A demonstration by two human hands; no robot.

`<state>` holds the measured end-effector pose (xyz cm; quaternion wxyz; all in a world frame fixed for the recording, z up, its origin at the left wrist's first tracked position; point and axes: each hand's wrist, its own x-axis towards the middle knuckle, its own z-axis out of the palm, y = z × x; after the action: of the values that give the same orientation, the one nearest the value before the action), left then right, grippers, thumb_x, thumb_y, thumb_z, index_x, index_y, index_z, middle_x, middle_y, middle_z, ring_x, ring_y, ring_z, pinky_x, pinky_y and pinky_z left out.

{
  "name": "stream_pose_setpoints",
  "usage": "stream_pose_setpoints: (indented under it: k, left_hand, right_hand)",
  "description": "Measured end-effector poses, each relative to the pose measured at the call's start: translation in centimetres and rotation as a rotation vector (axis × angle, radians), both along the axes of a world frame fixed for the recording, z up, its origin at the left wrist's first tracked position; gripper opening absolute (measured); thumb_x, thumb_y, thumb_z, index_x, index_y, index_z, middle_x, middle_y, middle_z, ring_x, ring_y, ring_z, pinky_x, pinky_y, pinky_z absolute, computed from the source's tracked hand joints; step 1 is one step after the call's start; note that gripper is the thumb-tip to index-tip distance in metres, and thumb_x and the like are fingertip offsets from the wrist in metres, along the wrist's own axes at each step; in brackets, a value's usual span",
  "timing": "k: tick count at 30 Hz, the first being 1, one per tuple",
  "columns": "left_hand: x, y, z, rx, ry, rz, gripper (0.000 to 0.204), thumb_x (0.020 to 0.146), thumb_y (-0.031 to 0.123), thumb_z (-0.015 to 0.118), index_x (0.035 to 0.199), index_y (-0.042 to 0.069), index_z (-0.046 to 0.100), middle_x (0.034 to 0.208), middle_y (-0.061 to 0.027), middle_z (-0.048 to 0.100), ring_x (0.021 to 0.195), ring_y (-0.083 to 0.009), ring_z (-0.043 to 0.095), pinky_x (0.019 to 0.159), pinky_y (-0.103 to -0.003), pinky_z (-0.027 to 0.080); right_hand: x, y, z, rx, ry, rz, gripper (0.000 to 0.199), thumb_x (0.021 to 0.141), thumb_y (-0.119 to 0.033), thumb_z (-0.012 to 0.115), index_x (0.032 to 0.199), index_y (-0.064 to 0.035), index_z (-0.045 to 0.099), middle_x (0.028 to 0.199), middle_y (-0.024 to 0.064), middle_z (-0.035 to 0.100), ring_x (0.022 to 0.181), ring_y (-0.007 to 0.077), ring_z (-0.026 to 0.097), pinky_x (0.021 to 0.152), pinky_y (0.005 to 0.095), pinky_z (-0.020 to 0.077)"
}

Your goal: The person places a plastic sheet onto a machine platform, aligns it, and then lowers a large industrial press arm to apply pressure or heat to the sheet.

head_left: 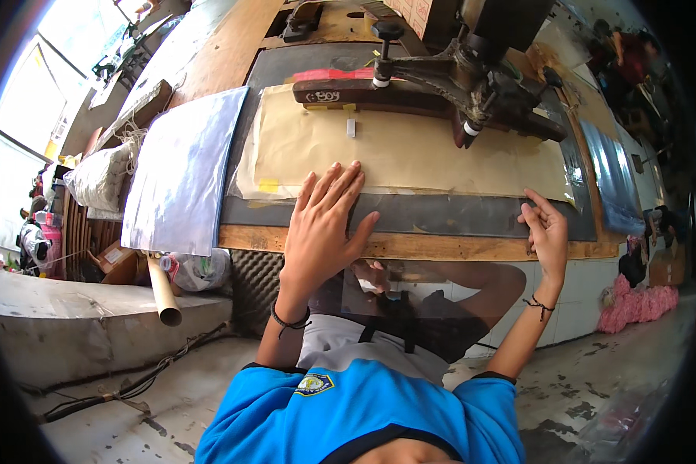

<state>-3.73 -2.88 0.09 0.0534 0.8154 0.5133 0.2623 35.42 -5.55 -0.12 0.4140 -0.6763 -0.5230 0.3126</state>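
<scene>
**Flattening the beige sheet on the press table with both hands**

At about 9 o'clock from the middle of the picture lies a pale bluish plastic sheet (pixel 184 170), resting on the wooden table edge (pixel 410 246) and hanging a little over it. Below it, near 8 o'clock, a cardboard tube (pixel 162 290) leans down toward the floor.

Next comes the left hand (pixel 323 228). It is open, the fingers spread and flat, palm down. The fingertips touch the near edge of the beige sheet (pixel 410 151), and the palm lies on the dark mat (pixel 441 215) under it. It holds nothing; it only presses.

The beige sheet itself is at 12 o'clock from the hands, spread wide on the mat, with its far edge under the dark printing arm (pixel 441 85).

At 3 o'clock the right hand (pixel 547 230) stands at the near right corner of the mat. Its fingers are curled and half open. I cannot tell if they pinch the edge of a thin clear film or only touch it.

To do this step well, I judge that the left palm should stay flat and push evenly, so the sheet does not wrinkle. The right hand should keep the corner straight and not pull sideways. Both hands should stay clear of the printing arm.
</scene>
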Motion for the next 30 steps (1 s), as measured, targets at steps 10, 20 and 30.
stream_pose_setpoints:
  k: [10,20,30]
  left_hand:
    - [0.0,0.0,-0.1,0.0,-0.025,0.007,0.059,0.094,0.033,0.069,0.145,0.004,0.059,0.155,-0.0108,0.054,0.147,-0.0327,0.045,0.126,-0.049,0.026]
    - [0.0,-0.1,0.0,-0.012,-0.042,0.008,0.058,0.094,0.034,0.069,0.144,0.005,0.06,0.155,-0.0111,0.054,0.147,-0.0324,0.045,0.126,-0.05,0.026]
    - [0.0,-0.1,-0.1,0.012,-0.085,0.024,0.051,0.095,0.032,0.07,0.139,0.007,0.064,0.151,-0.0101,0.058,0.144,-0.0324,0.048,0.125,-0.05,0.028]
  right_hand:
    - [-0.1,-1.2,-0.1,0.027,0.048,-0.018,0.047,0.102,-0.026,0.069,0.142,-0.0039,0.063,0.085,0.0004,0.068,0.052,-0.0015,0.043,0.043,0.0163,0.0352]
    - [0.3,-1.0,0.2,-0.023,0.022,-0.002,0.047,0.1,-0.026,0.072,0.139,-0.0016,0.065,0.085,-0.0006,0.068,0.052,-0.0022,0.042,0.043,0.0158,0.0314]
    - [-0.1,-1.1,0.4,-0.028,0.029,-0.026,0.047,0.1,-0.023,0.071,0.141,-0.0025,0.063,0.083,0.0003,0.068,0.052,-0.0016,0.043,0.042,0.0161,0.031]
